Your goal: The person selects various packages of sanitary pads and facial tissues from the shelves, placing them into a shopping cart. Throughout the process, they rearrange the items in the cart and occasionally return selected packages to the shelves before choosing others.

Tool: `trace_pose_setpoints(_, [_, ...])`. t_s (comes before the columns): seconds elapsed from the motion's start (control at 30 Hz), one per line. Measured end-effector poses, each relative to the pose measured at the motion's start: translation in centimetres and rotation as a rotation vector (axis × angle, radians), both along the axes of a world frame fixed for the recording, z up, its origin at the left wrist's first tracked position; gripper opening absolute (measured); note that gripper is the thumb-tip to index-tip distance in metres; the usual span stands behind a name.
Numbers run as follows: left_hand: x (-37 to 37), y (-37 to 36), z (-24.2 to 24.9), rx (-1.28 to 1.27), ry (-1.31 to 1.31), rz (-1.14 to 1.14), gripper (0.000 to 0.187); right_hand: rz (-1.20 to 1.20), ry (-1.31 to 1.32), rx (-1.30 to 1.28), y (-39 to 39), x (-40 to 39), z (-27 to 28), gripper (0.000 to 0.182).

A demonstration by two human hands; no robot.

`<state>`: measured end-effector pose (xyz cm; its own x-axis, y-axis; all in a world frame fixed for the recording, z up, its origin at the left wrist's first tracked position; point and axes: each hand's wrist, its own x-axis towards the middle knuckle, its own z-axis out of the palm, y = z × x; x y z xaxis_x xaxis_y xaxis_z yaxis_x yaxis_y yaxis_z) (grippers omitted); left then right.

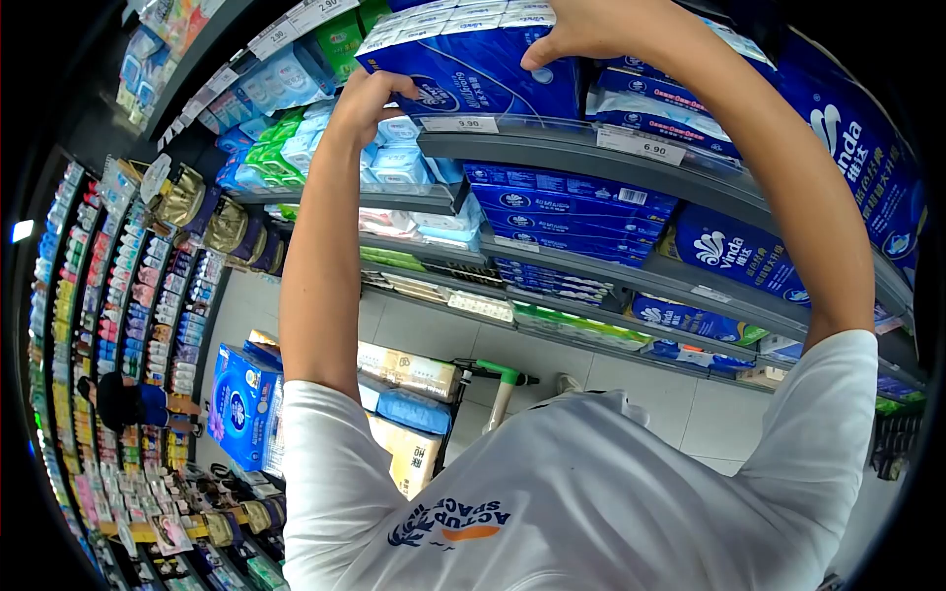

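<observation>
A blue Vinda tissue pack (493, 79), with white-and-blue small packs showing on top, sits at the edge of the upper shelf above a 9.90 price tag (460, 125). My left hand (374, 103) is curled round its lower left corner, fingers bent against the front. On its upper right side lies my right hand (581, 34), thumb pressed to the front face; its other fingers are hidden behind the pack or out of view. Both hands hold this pack.
More blue tissue packs (665, 108) stand right of it, above a 6.90 tag (641, 146). Lower shelves carry boxed tissues (567, 212). Behind my left arm is a trolley with cartons (409, 453) and a blue pack (241, 409). A person (138, 402) is near the far shelves.
</observation>
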<state>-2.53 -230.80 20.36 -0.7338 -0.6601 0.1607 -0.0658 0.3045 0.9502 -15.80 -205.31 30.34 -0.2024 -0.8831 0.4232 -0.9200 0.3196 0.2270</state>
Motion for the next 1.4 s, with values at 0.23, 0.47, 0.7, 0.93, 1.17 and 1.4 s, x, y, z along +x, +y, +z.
trace_pose_setpoints(0.23, [0.0,-0.1,-0.1,-0.017,-0.046,0.022,0.019,-0.045,0.013,0.071,-0.8,-0.5,-0.6,0.061])
trace_pose_setpoints(0.47, [-0.1,-0.3,-0.6,-0.055,-0.084,0.038,0.034,0.007,0.069,0.129,-0.5,-0.3,-1.0,0.061])
trace_pose_setpoints(0.7, [-0.5,1.3,-1.3,-0.087,-0.026,0.130,0.043,-0.076,0.085,0.202,-0.9,-0.3,-1.2,0.061])
trace_pose_setpoints(0.93, [-0.6,3.8,-2.6,-1.047,0.448,0.576,0.063,0.209,0.364,-0.187,-0.8,0.6,-6.2,0.082])
trace_pose_setpoints(1.17, [-1.0,2.6,-3.7,-1.032,0.460,0.422,0.064,0.205,0.258,-0.195,-3.4,1.0,-8.5,0.091])
trace_pose_setpoints(1.4, [0.5,-0.2,-8.3,-0.398,0.288,0.352,0.059,0.234,0.220,-0.235,-3.2,1.5,-8.2,0.091])
